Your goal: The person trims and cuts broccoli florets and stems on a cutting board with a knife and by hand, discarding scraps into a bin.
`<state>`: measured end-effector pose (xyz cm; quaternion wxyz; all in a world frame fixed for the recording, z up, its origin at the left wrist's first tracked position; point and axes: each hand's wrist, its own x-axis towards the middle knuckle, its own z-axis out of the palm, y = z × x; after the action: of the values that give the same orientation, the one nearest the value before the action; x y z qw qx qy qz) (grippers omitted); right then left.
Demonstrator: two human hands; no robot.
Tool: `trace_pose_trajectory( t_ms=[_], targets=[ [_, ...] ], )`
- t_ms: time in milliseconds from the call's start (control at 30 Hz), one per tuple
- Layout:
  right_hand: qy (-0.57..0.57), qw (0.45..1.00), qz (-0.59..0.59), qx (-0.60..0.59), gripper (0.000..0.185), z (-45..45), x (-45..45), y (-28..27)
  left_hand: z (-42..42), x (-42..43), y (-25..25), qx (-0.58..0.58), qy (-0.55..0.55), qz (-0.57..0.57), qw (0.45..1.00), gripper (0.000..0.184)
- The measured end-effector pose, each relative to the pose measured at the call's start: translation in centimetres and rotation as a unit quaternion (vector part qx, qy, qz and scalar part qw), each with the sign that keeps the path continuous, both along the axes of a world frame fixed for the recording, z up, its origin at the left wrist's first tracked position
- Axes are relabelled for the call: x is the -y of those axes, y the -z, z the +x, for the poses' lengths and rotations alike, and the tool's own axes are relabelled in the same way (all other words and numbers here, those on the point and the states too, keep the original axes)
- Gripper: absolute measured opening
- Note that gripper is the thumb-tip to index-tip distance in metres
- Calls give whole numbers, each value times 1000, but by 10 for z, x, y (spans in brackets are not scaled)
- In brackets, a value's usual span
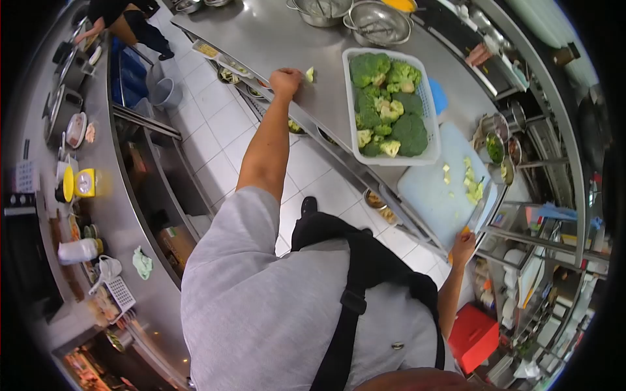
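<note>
So the long metal knife with the orange handle (479,210) is at the right-hand edge of the pale blue-white plastic cutting board (424,199), blade angled across it. The right hand (462,246) has its fingers wrapped round the handle. Lots of small pale-green vegetable scraps (473,189) lie on the board right beside the blade.

Just past the board, and overlapping its far corner, is a white rectangular plastic basket (395,161) packed with chunky green broccoli heads (409,135), some showing pale cut stems. There's a bit of a flat bright-blue thing (437,96) poking out from behind it.

The left hand (285,83) is well apart from all that, fingers curled in at the edge of the brushed stainless-steel table (261,32); can't tell if it's pinching anything. One small yellow-green piece (310,74) sits just beside it. Further out, a round steel colander with handles (405,36) is near the basket, and a co-worker in dark clothes (145,36) is across the tiled floor.
</note>
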<state>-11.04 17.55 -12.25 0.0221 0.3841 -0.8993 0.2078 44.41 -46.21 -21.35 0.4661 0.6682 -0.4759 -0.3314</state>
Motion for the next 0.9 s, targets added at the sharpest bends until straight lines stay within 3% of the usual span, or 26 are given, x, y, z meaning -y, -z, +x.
trace_pose_trajectory(
  t_ms=[67, 133, 267, 333, 367, 400, 467, 533, 633, 667, 733, 833, 900],
  targets=[
    [3, 1000, -2, 5, 23, -9, -7, 12, 5, -15, 1, -73, -1, -15, 997, 19],
    [3, 1000, 8, 5, 25, -13, -13, 18, 9, -68, -49, -141, 7, -25, 990, 18],
    [23, 999, -21, 34, 25, -3, -9, 6, 15, -104, -50, -252, 2, -93, 963, 18],
    [75, 990, -54, 104, 23, 0, -6, 5, 3, -133, -79, -264, 2, -123, 957, 17],
    [86, 989, 24, 122, 36, -1, 0, -5, -1, -145, -87, -224, 15, -150, 963, 20],
    [107, 986, 10, 128, 42, -16, -8, 10, -23, -176, -127, -239, 19, -145, 960, 22],
    [131, 973, 52, 185, 48, -5, -5, -27, -78, -239, -200, -253, 41, -155, 954, 25],
    [93, 984, -35, 150, 44, -29, -12, -5, -123, -293, -220, -241, 181, -166, 939, 21],
    [89, 981, -52, 166, 40, -17, 7, -38, -213, -356, -188, -251, 397, -111, 876, 16],
    [50, 991, -69, 108, 38, -13, 11, -42, -239, -377, -179, -146, 473, -92, 864, 29],
    [31, 984, -76, 158, 38, -5, 11, -47, -284, -403, -172, 84, 539, -175, 819, 75],
    [-22, 973, -75, 217, 36, 2, 9, -73, -336, -406, -128, 216, 495, -203, 817, 126],
    [-71, 960, -73, 260, 35, 3, -7, -79, -367, -395, -110, 273, 492, -209, 800, 141]
  ],
)
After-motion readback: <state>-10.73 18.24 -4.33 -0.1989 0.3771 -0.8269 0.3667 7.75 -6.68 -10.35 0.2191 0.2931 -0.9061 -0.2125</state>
